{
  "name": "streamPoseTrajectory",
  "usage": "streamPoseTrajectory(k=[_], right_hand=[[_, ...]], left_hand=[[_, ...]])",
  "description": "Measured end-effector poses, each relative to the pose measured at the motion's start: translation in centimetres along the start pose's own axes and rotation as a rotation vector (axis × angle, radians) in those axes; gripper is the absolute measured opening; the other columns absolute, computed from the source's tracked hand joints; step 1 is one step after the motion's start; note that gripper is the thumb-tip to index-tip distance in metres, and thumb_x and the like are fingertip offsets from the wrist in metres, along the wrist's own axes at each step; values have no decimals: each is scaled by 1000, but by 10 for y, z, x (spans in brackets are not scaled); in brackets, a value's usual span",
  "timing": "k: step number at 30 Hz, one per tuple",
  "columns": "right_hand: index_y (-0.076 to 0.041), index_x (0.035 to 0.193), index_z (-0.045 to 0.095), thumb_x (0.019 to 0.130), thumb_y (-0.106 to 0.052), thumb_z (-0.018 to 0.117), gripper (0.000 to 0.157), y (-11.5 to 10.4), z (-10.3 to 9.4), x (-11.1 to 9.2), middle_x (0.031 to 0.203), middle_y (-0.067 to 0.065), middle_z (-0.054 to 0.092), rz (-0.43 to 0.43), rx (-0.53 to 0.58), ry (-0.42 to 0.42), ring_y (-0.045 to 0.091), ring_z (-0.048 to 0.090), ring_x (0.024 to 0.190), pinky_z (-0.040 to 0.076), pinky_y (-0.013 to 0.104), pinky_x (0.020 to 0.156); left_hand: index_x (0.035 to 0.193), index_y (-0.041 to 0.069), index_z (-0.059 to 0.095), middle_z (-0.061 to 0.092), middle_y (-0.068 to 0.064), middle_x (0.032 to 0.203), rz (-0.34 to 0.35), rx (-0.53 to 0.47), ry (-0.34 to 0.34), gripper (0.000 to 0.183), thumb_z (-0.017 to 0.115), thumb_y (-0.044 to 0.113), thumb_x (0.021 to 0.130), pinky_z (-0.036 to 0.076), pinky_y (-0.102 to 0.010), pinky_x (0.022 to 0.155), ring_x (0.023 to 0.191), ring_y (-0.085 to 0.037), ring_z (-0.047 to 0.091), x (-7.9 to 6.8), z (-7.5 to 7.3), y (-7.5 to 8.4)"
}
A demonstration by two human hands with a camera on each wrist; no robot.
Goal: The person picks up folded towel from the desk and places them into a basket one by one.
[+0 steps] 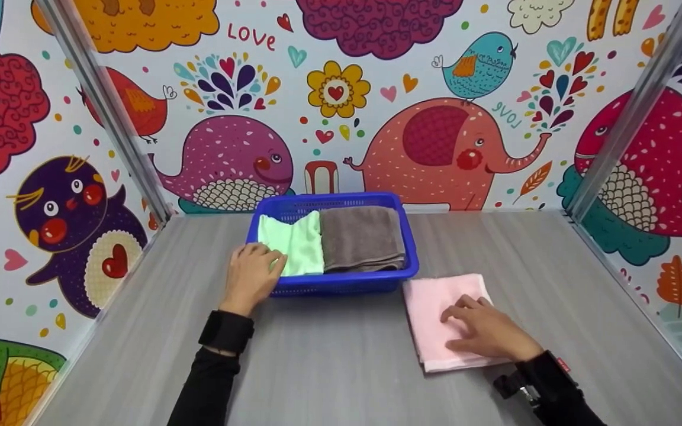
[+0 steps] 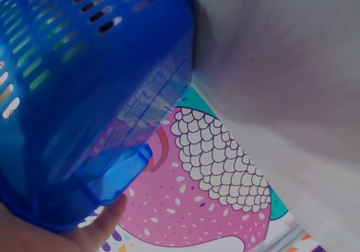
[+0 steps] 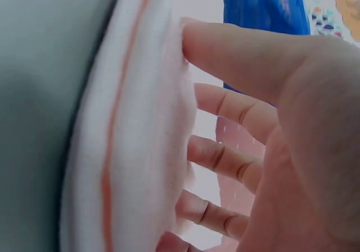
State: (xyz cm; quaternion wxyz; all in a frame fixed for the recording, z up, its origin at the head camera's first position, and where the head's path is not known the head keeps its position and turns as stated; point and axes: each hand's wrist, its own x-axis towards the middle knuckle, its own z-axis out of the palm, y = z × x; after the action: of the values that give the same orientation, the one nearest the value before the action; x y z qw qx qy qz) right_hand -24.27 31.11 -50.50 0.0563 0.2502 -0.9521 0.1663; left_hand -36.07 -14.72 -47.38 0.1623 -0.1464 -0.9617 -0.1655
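Note:
A blue plastic basket (image 1: 341,286) with slotted walls stands at the back of the table. Inside it, a light green towel (image 1: 296,242) lies on the left beside a folded grey-brown towel (image 1: 362,236). My left hand (image 1: 252,272) grips the basket's left rim near the front corner; in the left wrist view one finger (image 2: 112,218) shows outside the rim. Right of the basket, a folded pink towel (image 1: 436,313) lies flat on the table. My right hand (image 1: 486,328) rests on it with fingers spread and loosely bent, thumb and fingertips (image 3: 194,41) touching its top.
The grey table (image 1: 329,367) runs back to a wall (image 1: 329,35) printed with cartoon animals. Printed side panels stand left and right, with metal posts (image 1: 116,124) at the corners. The pink towel's near left edge lies just in front of the basket's right corner.

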Motion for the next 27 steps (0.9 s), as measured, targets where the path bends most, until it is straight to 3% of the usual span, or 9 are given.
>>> streamPoseTrajectory(k=[5, 11, 15, 20, 24, 27], right_hand=[[-26, 108, 68, 81, -38, 86, 35, -25, 11, 12, 102, -5, 56, -50, -14, 12, 19, 50, 91, 46, 32, 69], [-27, 106, 67, 77, -36, 87, 37, -50, 20, 21, 104, -6, 56, -58, -18, -38, 22, 56, 96, 50, 35, 73], [-26, 105, 68, 75, -36, 87, 37, -67, 28, 23, 102, -7, 57, -117, -27, -36, 18, 55, 95, 50, 32, 75], [-25, 104, 70, 72, -38, 86, 38, -85, 39, 31, 100, -5, 57, -188, -64, 6, 17, 50, 87, 44, 25, 65], [-26, 105, 70, 74, -37, 85, 36, -90, 39, 33, 101, -4, 56, -152, -38, -16, 17, 50, 88, 44, 25, 63], [-23, 107, 73, 80, -33, 84, 31, -84, 34, 35, 98, -3, 57, -134, 52, -30, 13, 51, 84, 44, 24, 65]], left_hand=[[116, 13, 78, 72, -12, 119, -1, 13, 1, 44, 48, 43, 108, 31, -58, 118, 130, -35, 56, 0, 0, 0], [114, 13, 79, 73, -12, 119, 3, -7, 13, 42, 49, 42, 107, 32, -58, 118, 130, -35, 56, -1, 2, 0], [114, 13, 79, 73, -12, 118, 4, 7, 19, 41, 50, 41, 107, 32, -58, 118, 129, -35, 57, -2, 2, 0], [112, 12, 79, 73, -12, 116, 3, 19, 46, 40, 51, 40, 107, 34, -58, 117, 126, -35, 58, -2, 2, 0], [110, 10, 78, 72, -12, 113, 47, 58, 116, 32, 54, 32, 106, 34, -57, 116, 122, -35, 59, -2, 0, 8], [107, 10, 74, 68, -11, 107, 121, 114, 206, 21, 64, 27, 101, 44, -54, 104, 110, -35, 60, -3, -3, 24]])
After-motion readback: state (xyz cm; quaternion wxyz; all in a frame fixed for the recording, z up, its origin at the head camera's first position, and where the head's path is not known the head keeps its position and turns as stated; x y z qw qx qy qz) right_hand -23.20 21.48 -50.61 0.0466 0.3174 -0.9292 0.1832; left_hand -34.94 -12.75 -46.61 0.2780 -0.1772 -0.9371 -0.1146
